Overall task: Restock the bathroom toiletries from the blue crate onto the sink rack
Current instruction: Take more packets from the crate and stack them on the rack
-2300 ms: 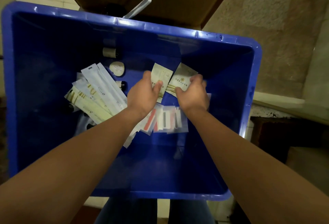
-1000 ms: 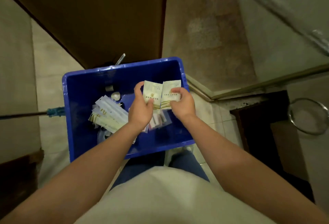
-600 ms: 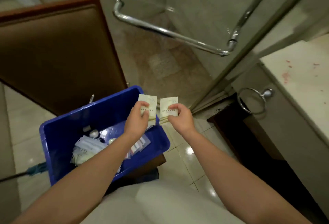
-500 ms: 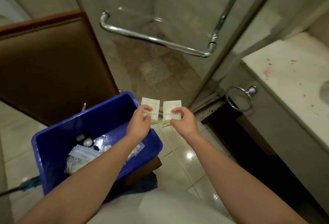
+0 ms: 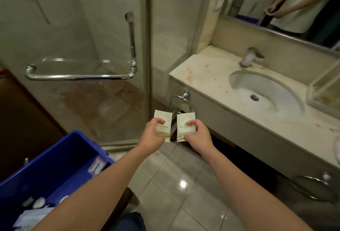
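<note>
**Two packets held over the floor, between crate and sink**

At centre frame, your left hand [image 5: 152, 136] pinches the left packet [image 5: 165, 120] and your right hand [image 5: 198, 136] pinches the right packet [image 5: 185, 121]. Both are upright, side by side above the tiles. The blue crate [image 5: 73, 136] sits at lower left, the sink [image 5: 239, 76] and glass rack [image 5: 320, 100] at right. Your pinches look light, so a packet may slip to the floor or into the basin.

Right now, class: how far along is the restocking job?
Done: two sachets are out of the blue crate. In hand: the left hand pinches one sachet, the right hand the other sachet. Left: placing both on the glass rack; more packets lie in the crate.
</note>
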`<state>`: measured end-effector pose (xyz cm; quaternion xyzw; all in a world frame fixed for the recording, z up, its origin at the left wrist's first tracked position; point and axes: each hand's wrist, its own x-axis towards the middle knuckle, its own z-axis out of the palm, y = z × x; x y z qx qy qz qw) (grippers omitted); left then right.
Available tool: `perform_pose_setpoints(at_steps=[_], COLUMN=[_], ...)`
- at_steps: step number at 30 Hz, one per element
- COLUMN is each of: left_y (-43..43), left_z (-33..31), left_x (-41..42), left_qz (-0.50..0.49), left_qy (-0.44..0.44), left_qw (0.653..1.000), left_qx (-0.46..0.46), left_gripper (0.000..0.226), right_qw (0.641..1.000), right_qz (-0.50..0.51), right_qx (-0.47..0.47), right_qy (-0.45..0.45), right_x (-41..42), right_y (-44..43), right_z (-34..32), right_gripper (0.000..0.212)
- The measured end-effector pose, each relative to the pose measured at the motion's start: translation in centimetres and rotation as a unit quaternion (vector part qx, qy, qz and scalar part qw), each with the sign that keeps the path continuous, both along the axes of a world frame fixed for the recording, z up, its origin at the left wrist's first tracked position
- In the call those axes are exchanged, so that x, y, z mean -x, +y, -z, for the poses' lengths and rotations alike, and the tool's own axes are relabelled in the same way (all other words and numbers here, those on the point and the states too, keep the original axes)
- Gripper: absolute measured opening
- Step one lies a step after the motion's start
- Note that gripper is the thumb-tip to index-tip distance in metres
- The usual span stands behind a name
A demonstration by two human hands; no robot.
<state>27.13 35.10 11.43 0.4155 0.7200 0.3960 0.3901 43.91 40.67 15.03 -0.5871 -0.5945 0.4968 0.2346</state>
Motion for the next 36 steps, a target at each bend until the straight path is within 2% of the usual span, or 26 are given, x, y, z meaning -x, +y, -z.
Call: perform_pose_setpoints(at_steps=[4,19,27,36], left_y=[1.9,9.1,13.3,20.7], left_z=[-1.5,-6.0,-7.9,-8.5], left_x=[-4.2,-17.9,-23.7,-31.3], left_qz=[0.058,0.229,0.304,0.390], left_qy=[0.044,0.049,0.032,0.011], left_qw=[0.997,0.966,0.941,0.907], left_qx=[-0.022,-0.109,-0.141,-0.156], left_gripper=[0.060,0.063,0.063,0.063], right_qw=[0.999,0.980,0.961,0.939], right_qz=[0.038,0.168,0.243,0.319], right_qx=[-0.011,-0.076,-0.121,-0.129], right_qy=[0.012,0.077,0.051,0.019], right_x=[-5.1,-20.7,-27.5,-33.3], right_y=[0.6,2.2,4.1,7.6], right_z=[-1.6,-4.9,-6.9,-7.2], right_gripper=[0.045,0.057,0.056,0.058])
